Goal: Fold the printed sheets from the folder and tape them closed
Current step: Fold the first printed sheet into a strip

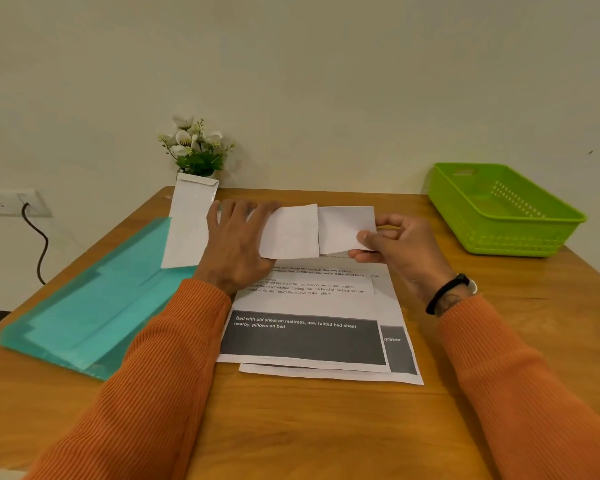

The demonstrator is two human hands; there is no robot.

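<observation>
A white sheet, folded into a narrow strip (pixel 293 232), lies across the far end of a stack of printed sheets (pixel 305 337) on the wooden table (pixel 291 427). My left hand (pixel 238 242) lies flat on the strip's left part, fingers spread. My right hand (pixel 394 247) pinches the strip's right flap (pixel 345 228) between thumb and fingers, lifting it slightly. A teal plastic folder (pixel 90 306) lies open to the left. No tape is visible.
A white envelope (pixel 189 223) rests on the folder's far corner. A small pot of white flowers (pixel 196 148) stands by the wall behind it. A green plastic basket (pixel 503 209) sits at the table's far right. A wall socket with a black cable (pixel 39 244) is at left.
</observation>
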